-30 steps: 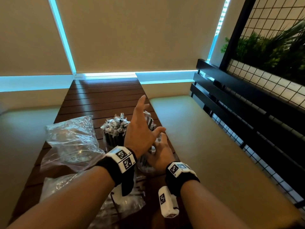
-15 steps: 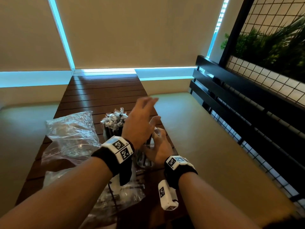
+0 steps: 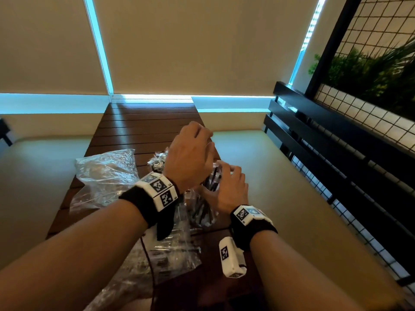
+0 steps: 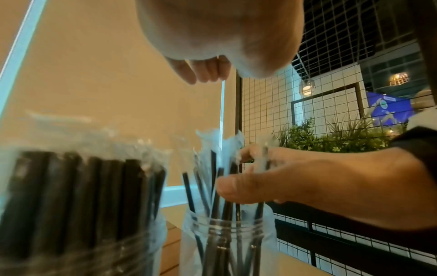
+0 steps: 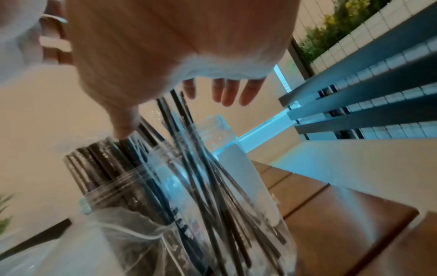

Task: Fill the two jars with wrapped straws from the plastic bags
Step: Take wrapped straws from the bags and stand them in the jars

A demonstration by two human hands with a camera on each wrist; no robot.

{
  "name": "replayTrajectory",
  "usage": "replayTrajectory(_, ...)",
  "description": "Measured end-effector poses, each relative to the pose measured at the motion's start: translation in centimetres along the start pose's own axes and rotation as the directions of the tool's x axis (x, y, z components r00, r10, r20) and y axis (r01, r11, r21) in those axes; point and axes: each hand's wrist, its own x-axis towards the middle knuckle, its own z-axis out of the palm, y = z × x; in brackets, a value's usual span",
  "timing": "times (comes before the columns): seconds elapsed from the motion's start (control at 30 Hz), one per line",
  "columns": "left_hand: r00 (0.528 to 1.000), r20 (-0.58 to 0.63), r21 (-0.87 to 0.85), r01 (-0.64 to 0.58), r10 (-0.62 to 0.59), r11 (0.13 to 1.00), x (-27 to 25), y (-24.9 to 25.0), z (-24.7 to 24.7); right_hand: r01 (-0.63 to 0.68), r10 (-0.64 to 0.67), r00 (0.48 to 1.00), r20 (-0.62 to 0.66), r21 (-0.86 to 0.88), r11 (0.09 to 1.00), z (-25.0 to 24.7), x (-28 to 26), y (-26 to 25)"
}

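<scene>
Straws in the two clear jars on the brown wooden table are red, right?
Not red: the wrapped straws in the two clear jars, the packed jar and the sparser jar, are black. They do stand on the brown wooden table. The left wrist view shows it.

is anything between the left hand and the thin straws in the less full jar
Partly. The right hand comes in from the right and grips the thin straws just above the mouth of the jar. Their wrapper tips, straight below the left hand, look uncovered.

Left grip [image 3: 188, 158] curled above right grip [image 3: 226, 189]
</scene>
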Motion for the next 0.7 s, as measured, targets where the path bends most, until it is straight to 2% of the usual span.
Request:
replayTrajectory(0.1,0.989,0.146,0.088,0.017,-0.029,0.996,-1.3,-0.8,-2.2,0.007,-0.008,1.000,0.009,0.124,0.992,-1.7,0.3,-1.5)
replayTrajectory(0.23,0.940,0.326,0.166,0.047,-0.100,0.985,-4.3,-2.8,-3.7,-0.056,0.077,0.996,-0.041,0.380,0.923,-1.8,0.7,-3.5)
replayTrajectory(0.33,0.887,0.420,0.197,0.119,-0.193,0.973,-6.5,-4.0,-4.5,-0.045,0.069,0.997,-0.031,0.495,0.868,-1.5,0.5,-4.8)
replayTrajectory(0.37,0.854,0.466,0.207,0.147,-0.230,0.967,-7.3,-4.5,-4.8,-0.029,0.046,0.999,-0.021,0.489,0.872,-1.4,0.3,-5.1)
replayTrajectory(0.43,0.742,0.599,0.260,0.176,-0.302,0.949,-9.0,-5.2,-5.3,0.033,-0.023,0.999,-0.028,0.404,0.914,-0.9,-0.4,-5.2)
replayTrajectory(0.47,0.682,0.653,0.315,0.153,-0.331,0.937,-9.9,-5.5,-5.5,0.075,-0.061,0.997,-0.049,0.341,0.937,-0.5,-0.9,-4.9)
replayTrajectory(0.53,0.594,0.709,0.396,0.108,-0.379,0.912,-11.7,-6.2,-5.6,0.135,-0.128,0.991,-0.044,0.229,0.964,0.5,-2.1,-3.8)
replayTrajectory(0.6,0.519,0.741,0.412,0.152,-0.427,0.899,-13.2,-7.0,-5.5,0.175,-0.185,0.979,0.089,0.106,0.979,1.4,-3.1,-3.0)
replayTrajectory(0.63,0.484,0.755,0.414,0.170,-0.442,0.894,-13.7,-7.4,-5.5,0.195,-0.191,0.960,0.203,0.001,0.981,1.8,-3.3,-2.7)
replayTrajectory(0.7,0.382,0.789,0.437,0.201,-0.481,0.876,-14.2,-8.1,-5.6,0.268,-0.158,0.891,0.425,-0.214,0.939,2.8,-3.5,-2.6)
